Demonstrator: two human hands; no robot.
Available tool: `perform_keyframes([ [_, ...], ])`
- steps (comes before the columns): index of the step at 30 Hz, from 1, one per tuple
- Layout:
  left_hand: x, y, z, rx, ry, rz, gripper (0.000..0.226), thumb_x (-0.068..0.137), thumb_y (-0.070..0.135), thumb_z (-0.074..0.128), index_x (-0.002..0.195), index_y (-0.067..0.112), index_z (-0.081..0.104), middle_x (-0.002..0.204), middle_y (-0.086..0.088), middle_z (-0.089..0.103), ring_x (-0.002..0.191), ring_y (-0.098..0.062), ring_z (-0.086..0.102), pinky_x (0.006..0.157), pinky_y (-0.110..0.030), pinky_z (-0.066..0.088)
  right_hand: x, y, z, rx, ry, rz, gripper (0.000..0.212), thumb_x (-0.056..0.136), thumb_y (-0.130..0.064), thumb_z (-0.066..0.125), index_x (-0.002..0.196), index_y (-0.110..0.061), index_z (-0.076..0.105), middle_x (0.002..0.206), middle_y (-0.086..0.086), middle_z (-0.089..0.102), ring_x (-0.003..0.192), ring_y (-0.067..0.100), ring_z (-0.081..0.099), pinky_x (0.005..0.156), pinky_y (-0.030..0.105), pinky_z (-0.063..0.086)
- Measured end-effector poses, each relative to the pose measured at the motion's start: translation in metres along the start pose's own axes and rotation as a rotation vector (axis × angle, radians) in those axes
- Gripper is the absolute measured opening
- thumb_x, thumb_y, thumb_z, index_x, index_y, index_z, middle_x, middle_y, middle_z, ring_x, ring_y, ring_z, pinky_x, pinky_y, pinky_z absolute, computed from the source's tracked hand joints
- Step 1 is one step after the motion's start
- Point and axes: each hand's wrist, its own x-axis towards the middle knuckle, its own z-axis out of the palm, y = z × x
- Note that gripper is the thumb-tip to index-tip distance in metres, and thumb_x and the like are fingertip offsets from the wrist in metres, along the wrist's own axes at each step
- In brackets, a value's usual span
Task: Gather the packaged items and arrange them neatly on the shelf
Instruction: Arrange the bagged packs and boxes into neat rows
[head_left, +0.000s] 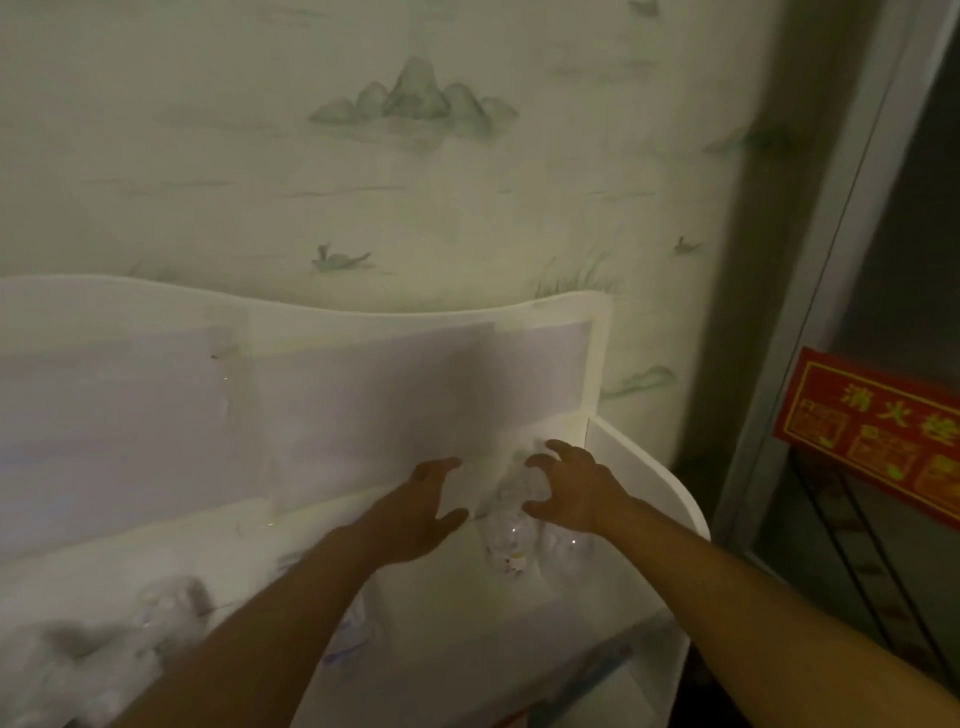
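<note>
presently the clear packaged item (511, 512) stands at the shelf's (649, 467) far right corner. left hand (423, 512) and right hand (574, 491) flank it, fingers spread, grasping nothing. judged light, crinkly, slippery; take it by both sides.

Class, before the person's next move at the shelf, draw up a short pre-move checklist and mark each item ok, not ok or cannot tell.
1. Left hand free: ok, fingers spread, holding nothing.
2. Right hand free: ok, fingers loosely curled over the clear package, not gripping it.
3. Package upright: cannot tell, blurred.
4. Package near the shelf's right wall: ok.
5. Packages at lower left tidy: not ok, heaped.
</note>
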Motion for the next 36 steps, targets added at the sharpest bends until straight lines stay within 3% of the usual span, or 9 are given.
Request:
perform_keyframes([
  [7, 0.054, 0.05, 0.056, 0.112, -0.207, -0.004, 0.11, 0.08, 0.049, 0.07, 0.153, 0.022, -0.008, 0.16, 0.002, -0.01, 0.148, -0.022, 0.003, 0.118, -0.035, 0.021, 0.021, 0.049, 0.032, 0.114, -0.139, 0.02, 0.102, 0.077, -0.064, 0.065, 0.154, -0.034, 0.006, 0.163, -0.003, -0.013, 0.148, 0.039, -0.008, 0.119, 0.054, 0.015],
  [11, 0.073, 0.052, 0.078, 0.241, -0.239, -0.062, 0.117, 0.075, 0.049, 0.073, 0.151, 0.031, -0.014, 0.157, 0.0, -0.026, 0.139, -0.032, 0.033, 0.107, -0.044, 0.04, 0.034, 0.056, 0.045, 0.185, -0.15, 0.008, 0.102, 0.074, -0.067, 0.063, 0.153, -0.037, 0.006, 0.162, -0.002, -0.013, 0.148, 0.04, -0.004, 0.119, 0.054, 0.016],
  [16, 0.103, 0.036, 0.099, 0.304, -0.261, -0.088, 0.128, 0.056, 0.061, 0.074, 0.143, 0.05, -0.02, 0.157, 0.003, -0.027, 0.139, -0.042, 0.03, 0.103, -0.053, 0.043, 0.046, 0.067, 0.05, 0.172, -0.128, -0.009, 0.103, 0.071, -0.077, 0.055, 0.153, -0.033, 0.009, 0.162, -0.006, -0.002, 0.15, 0.03, -0.012, 0.118, 0.06, 0.008],
  [19, 0.107, 0.042, 0.103, 0.288, -0.25, -0.139, 0.125, 0.059, 0.055, 0.078, 0.145, 0.048, -0.012, 0.158, 0.002, -0.024, 0.14, -0.041, 0.027, 0.103, -0.051, 0.043, 0.035, 0.066, 0.036, 0.197, -0.168, -0.052, 0.089, 0.086, -0.061, 0.056, 0.154, -0.025, 0.012, 0.162, -0.007, 0.001, 0.151, 0.019, -0.008, 0.12, 0.054, 0.005],
  [23, 0.102, 0.053, 0.102, 0.258, -0.204, -0.236, 0.117, 0.068, 0.04, 0.082, 0.148, 0.037, -0.003, 0.155, -0.01, -0.026, 0.124, -0.038, 0.05, 0.099, -0.046, 0.048, 0.026, 0.062, 0.03, 0.29, -0.162, -0.094, 0.076, 0.091, -0.047, 0.059, 0.152, -0.029, 0.019, 0.163, -0.007, 0.006, 0.151, 0.016, 0.001, 0.121, 0.043, 0.015],
  [26, 0.091, 0.056, 0.096, 0.269, -0.209, -0.311, 0.119, 0.07, 0.038, 0.081, 0.15, 0.032, -0.006, 0.153, -0.014, -0.031, 0.12, -0.037, 0.053, 0.1, -0.043, 0.048, 0.035, 0.058, 0.048, 0.286, -0.158, -0.166, 0.079, 0.087, -0.053, 0.058, 0.153, -0.031, 0.02, 0.161, -0.011, 0.012, 0.148, 0.011, -0.007, 0.121, 0.045, 0.015],
  [29, 0.071, 0.049, 0.087, 0.279, -0.206, -0.369, 0.122, 0.069, 0.037, 0.082, 0.15, 0.032, -0.01, 0.151, -0.012, -0.033, 0.118, -0.037, 0.055, 0.099, -0.043, 0.048, 0.036, 0.045, 0.061, 0.39, -0.177, -0.148, 0.087, 0.073, -0.064, 0.064, 0.149, -0.038, 0.028, 0.162, -0.012, -0.003, 0.147, 0.027, 0.018, 0.117, 0.046, 0.028],
  [32, 0.047, 0.037, 0.076, 0.289, -0.191, -0.394, 0.121, 0.068, 0.035, 0.082, 0.149, 0.031, -0.008, 0.152, -0.007, -0.028, 0.112, -0.037, 0.058, 0.092, -0.041, 0.051, 0.038, 0.023, 0.073, 0.424, -0.181, -0.197, 0.095, 0.061, -0.074, 0.055, 0.147, -0.041, 0.031, 0.162, -0.013, -0.007, 0.146, 0.03, 0.022, 0.115, 0.047, 0.031],
  [36, 0.017, 0.01, 0.067, 0.292, -0.178, -0.451, 0.122, 0.065, 0.038, 0.082, 0.148, 0.033, -0.009, 0.151, -0.004, -0.024, 0.106, -0.037, 0.061, 0.09, -0.042, 0.053, 0.035, -0.015, 0.084, 0.446, -0.185, -0.272, 0.078, 0.079, -0.058, 0.065, 0.147, -0.035, 0.035, 0.163, -0.009, -0.007, 0.147, 0.03, 0.02, 0.116, 0.047, 0.03],
])
